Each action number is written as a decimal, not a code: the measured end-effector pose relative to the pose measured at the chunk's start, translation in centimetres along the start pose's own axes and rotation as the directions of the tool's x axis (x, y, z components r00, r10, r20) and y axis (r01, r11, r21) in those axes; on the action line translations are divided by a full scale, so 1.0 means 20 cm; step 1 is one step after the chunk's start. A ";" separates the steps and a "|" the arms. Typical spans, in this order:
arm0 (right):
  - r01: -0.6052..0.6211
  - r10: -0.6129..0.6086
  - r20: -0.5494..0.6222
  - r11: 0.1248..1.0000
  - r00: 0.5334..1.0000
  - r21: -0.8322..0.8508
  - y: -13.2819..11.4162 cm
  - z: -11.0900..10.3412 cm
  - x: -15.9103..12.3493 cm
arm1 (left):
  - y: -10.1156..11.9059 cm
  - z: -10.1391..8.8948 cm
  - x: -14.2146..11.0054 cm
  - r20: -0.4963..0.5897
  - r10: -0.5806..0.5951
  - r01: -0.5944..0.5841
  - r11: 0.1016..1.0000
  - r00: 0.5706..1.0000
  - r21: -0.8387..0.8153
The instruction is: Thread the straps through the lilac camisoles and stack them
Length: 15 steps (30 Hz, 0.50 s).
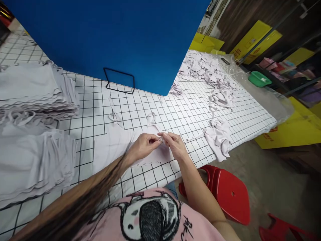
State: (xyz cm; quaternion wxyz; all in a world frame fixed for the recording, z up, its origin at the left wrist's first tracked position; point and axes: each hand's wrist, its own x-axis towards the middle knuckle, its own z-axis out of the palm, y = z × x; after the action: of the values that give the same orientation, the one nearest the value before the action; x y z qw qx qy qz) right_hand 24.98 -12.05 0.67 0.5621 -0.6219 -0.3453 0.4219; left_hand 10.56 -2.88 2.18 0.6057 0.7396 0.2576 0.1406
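Observation:
In front of me a pale camisole point(114, 142) with thin straps lies flat on the checked tablecloth. My left hand point(145, 144) pinches the garment near its right edge, thumb against forefinger. Right beside it, almost touching, my right hand point(174, 142) is closed the same way on a small bit of the same pale fabric. The exact part between the fingertips is mostly hidden. One strap point(151, 118) stands up in a loop just beyond my hands.
Stacks of pale camisoles point(27, 83) fill the left side. A large blue board point(120, 40) leans over the table. Crumpled garments point(205, 68) trail along the right, with one bunched garment point(219, 137) nearer. A red stool point(232, 194) stands below, yellow boxes point(293, 124) farther right.

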 end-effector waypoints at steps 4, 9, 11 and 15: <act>0.010 -0.012 -0.045 0.999 0.999 -0.046 0.02 -0.04 0.04 | 0.01 -0.01 -0.02 -0.001 -0.038 0.038 0.999 0.999 0.005; 0.026 -0.036 -0.017 0.915 0.999 -0.402 0.00 -0.11 0.11 | -0.02 -0.01 -0.02 -0.077 -0.078 0.087 0.989 0.994 0.121; 0.132 -0.223 -0.081 0.792 0.972 -0.597 -0.03 -0.10 0.12 | -0.04 -0.01 -0.03 -0.107 -0.069 0.089 0.977 0.992 0.192; 0.464 -0.365 0.290 0.618 0.884 -0.635 -0.08 -0.04 0.10 | -0.05 -0.01 -0.04 -0.107 -0.031 0.064 0.946 0.994 0.319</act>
State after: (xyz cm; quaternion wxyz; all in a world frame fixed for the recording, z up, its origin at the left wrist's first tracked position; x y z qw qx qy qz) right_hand 26.64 -10.38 2.00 0.3481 -0.6587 -0.6472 0.1617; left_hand 9.63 -3.01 1.33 0.4663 0.8141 0.3248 0.1191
